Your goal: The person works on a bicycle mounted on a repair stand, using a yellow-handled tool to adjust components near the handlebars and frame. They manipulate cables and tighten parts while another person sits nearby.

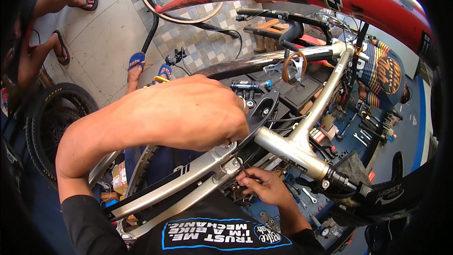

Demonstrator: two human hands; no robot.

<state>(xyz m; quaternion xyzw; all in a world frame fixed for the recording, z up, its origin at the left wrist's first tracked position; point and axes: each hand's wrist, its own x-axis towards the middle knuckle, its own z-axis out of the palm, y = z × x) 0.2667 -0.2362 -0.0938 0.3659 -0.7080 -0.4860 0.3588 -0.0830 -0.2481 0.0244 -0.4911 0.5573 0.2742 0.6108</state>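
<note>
The left hand (222, 113) curls over the dark linkage (265, 109) of the silver bicycle frame (283, 148), mid-scene; its grasp cannot be told. Nearer and rightward, the right hand (263, 186) pinches a thin dark rod (242, 167).

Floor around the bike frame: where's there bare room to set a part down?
The pale floor tiles between the black sandals and the blue sandals look bare. So does checkered floor between the black tube and the silver frame. Beyond the right hand, it's crowded with wrenches and other tools.
</note>
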